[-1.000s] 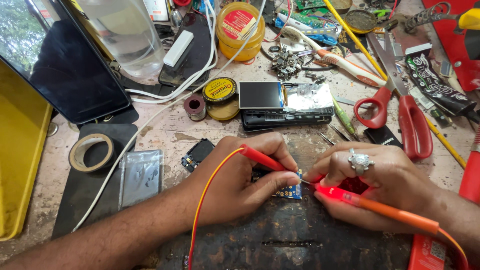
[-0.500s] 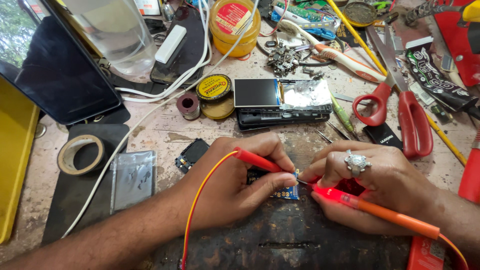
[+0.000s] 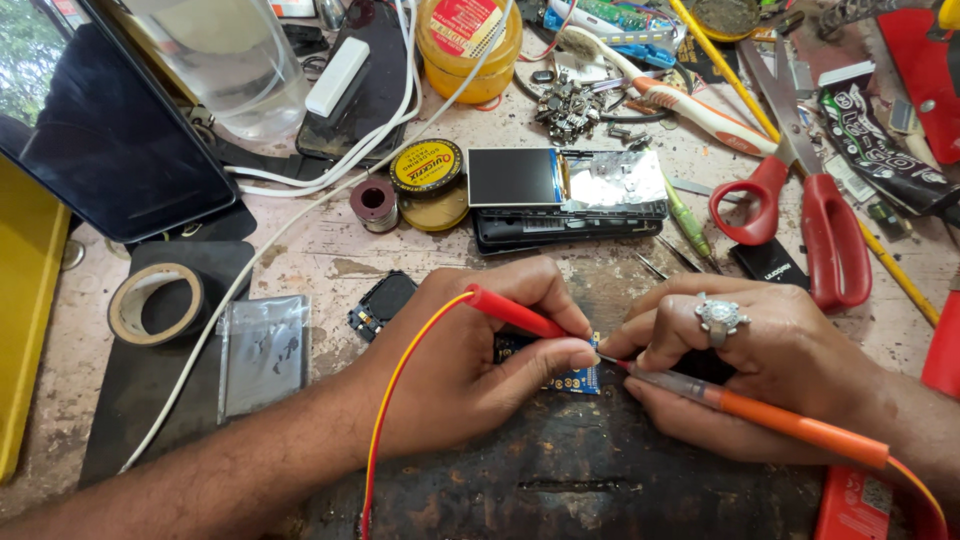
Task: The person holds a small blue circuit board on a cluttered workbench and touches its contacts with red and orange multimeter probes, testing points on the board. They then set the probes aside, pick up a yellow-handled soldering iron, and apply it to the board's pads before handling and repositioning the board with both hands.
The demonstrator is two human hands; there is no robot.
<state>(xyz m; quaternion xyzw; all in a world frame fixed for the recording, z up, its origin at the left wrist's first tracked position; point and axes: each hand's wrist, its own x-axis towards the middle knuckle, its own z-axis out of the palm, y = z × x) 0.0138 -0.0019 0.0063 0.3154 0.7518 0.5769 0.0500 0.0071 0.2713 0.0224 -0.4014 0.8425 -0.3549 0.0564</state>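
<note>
My left hand (image 3: 470, 360) pinches a red test probe (image 3: 510, 312) with an orange lead running down over the wrist. My right hand (image 3: 760, 360), with a silver ring on one finger, grips an orange probe (image 3: 770, 415) like a pen. Both probe tips meet over a small blue circuit board (image 3: 575, 380) lying on a dark, worn block (image 3: 560, 470). Most of the board is hidden under my fingers.
A dismantled phone with its small screen (image 3: 560, 190) lies just beyond my hands. Red-handled scissors (image 3: 800, 215), a round solder paste tin (image 3: 425, 165), a solder spool (image 3: 375, 200), a tape roll (image 3: 155, 300), a dark tablet (image 3: 110, 140) and white cables crowd the bench.
The view has shifted slightly. Both hands keep their probes on the blue board, with the tips drawn a little closer together.
</note>
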